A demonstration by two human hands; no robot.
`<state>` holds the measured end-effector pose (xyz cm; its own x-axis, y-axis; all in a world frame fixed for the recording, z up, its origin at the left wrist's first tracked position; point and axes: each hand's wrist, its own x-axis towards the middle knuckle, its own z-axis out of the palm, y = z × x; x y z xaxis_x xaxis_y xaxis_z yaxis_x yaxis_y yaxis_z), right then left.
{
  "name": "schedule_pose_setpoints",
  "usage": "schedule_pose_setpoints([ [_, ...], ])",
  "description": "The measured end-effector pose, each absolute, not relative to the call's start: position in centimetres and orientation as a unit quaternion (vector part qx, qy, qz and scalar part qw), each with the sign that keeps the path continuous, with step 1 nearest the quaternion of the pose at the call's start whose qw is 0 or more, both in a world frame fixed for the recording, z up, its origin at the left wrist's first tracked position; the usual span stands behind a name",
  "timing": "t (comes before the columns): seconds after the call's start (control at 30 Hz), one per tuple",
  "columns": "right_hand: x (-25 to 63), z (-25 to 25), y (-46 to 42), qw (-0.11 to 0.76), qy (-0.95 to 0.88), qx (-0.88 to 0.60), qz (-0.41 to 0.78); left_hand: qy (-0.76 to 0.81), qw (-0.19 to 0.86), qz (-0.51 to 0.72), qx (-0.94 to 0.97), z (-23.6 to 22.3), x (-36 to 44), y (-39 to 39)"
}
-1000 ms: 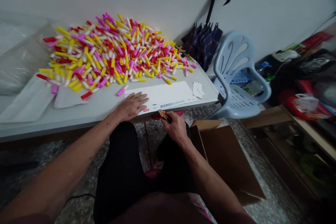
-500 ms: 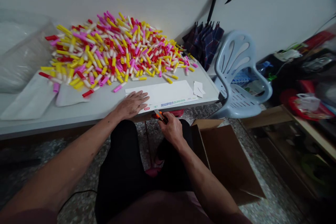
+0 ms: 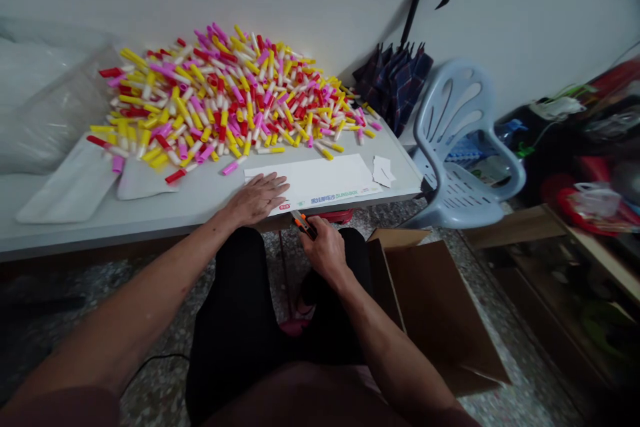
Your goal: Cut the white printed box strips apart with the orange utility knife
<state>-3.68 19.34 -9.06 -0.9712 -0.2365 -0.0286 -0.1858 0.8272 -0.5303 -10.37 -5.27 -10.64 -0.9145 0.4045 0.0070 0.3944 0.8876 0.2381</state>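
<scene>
Flat on the left end of a white printed card lies my left hand, fingers stretched out. The card rests at the table's front edge, with coloured lettering along its near side. My right hand is closed round an orange and black utility knife, its blade out and pointing up-left at the card's near edge. Whether the blade touches the card I cannot tell. Small white paper scraps lie just right of the card. Behind it spreads a big heap of red, yellow, pink and white plastic tubes.
An open cardboard box stands on the floor by my right leg. Beyond the table's right end are a grey-blue plastic chair and a folded umbrella against the wall. Clear plastic bags fill the table's left end.
The view has shifted slightly, so everything sits a little further right. The knife has moved slightly left along the card's near edge; my left hand stays flat on the card.
</scene>
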Motion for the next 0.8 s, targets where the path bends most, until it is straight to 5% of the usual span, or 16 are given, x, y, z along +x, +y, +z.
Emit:
schedule_pose_setpoints([
  [0.8, -0.8, -10.8, 18.2, 0.1, 0.942, -0.151, -0.281, 0.97, 0.02, 0.132, 0.204, -10.3, -10.0, -5.3],
])
